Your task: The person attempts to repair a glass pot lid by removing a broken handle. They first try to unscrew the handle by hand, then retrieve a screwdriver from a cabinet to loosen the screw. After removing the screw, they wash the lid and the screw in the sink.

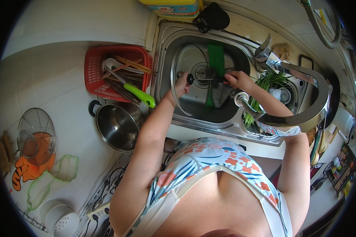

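Observation:
Over the left basin of the steel sink, my left hand is closed at the black knob of a clear pot lid. The lid's thin metal rim curves past my fingers. My right hand grips the dark handle of a screwdriver. Its slim metal shaft points left and reaches the knob; the exact contact is too small to make out. Behind and below the tool lie a green strip and a grey, crumpled-looking piece, partly hidden.
Long green vegetables fill the right basin, under the chrome faucet. A red basket of utensils and a steel pot stand left of the sink. A wire strainer is farther left. A black item sits behind the sink.

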{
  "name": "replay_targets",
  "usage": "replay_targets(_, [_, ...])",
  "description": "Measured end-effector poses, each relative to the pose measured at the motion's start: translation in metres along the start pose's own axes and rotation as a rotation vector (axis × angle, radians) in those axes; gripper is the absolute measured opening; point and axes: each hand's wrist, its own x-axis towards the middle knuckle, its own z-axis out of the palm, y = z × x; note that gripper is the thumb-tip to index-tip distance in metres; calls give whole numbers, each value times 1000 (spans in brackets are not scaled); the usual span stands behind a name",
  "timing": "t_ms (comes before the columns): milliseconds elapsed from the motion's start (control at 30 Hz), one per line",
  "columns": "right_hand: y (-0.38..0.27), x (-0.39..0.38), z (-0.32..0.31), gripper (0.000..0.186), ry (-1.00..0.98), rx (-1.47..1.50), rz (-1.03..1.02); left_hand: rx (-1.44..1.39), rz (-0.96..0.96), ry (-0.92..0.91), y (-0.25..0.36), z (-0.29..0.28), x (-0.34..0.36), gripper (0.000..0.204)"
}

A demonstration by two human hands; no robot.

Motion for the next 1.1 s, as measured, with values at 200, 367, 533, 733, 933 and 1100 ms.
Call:
replay_targets(200, [-21,-16,-15,32,-74,-709,-669,35,-21,-49,1,-6,0,45])
replay_targets(367, [-17,-18,-7,37,-24,-98,-352,27,-11,-65,-3,-4,-3,44])
replay_targets(533, [-13,-1,-5,40,-320,762,651,48,88,-51,-5,2,-5,41])
replay_targets(733, [-24,7,3,38,-428,-506,118,80,174,-24,-2,3,-7,34])
replay_targets(933, [-31,9,-2,41,-191,-1098,-455,62,9,-71,2,-3,-2,41])
replay_targets(1100, [-4,15,-8,38,-75,-407,-527,29,40,-100,-1,-9,5,47])
